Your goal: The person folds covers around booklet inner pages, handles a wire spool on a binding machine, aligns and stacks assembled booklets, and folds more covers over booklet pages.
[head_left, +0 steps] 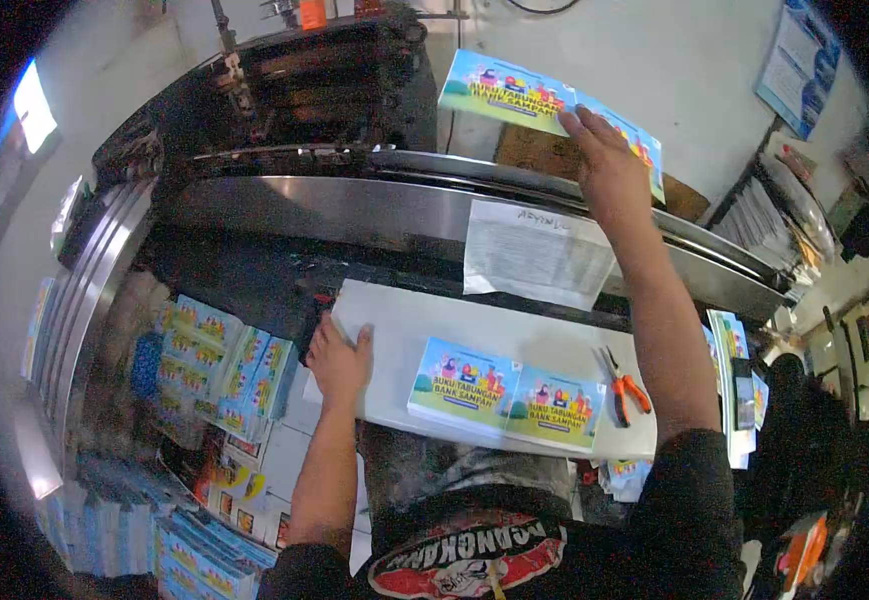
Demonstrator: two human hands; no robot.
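Observation:
My right hand (609, 160) is up at the far side, over the right part of a long strip of printed booklet covers (509, 92). Its fingers lie across the top and the thumb is hidden; it appears to grip the strip. My left hand (339, 362) rests at the left end of a white board (404, 310), fingers apart and holding nothing. On the board in front of me lies another pair of joined booklets (464, 380), printed "Buku Tabungan Bank Sampah". Pliers with orange handles (626, 390) lie to their right.
A metal rail (354, 205) with a taped paper sheet (534, 255) runs behind the board. A dark machine (294, 100) stands at the back left. Printed stacks (219, 365) are at left, with more booklet piles (204, 560) below. Brown cardboard (539, 155) sits under the raised strip.

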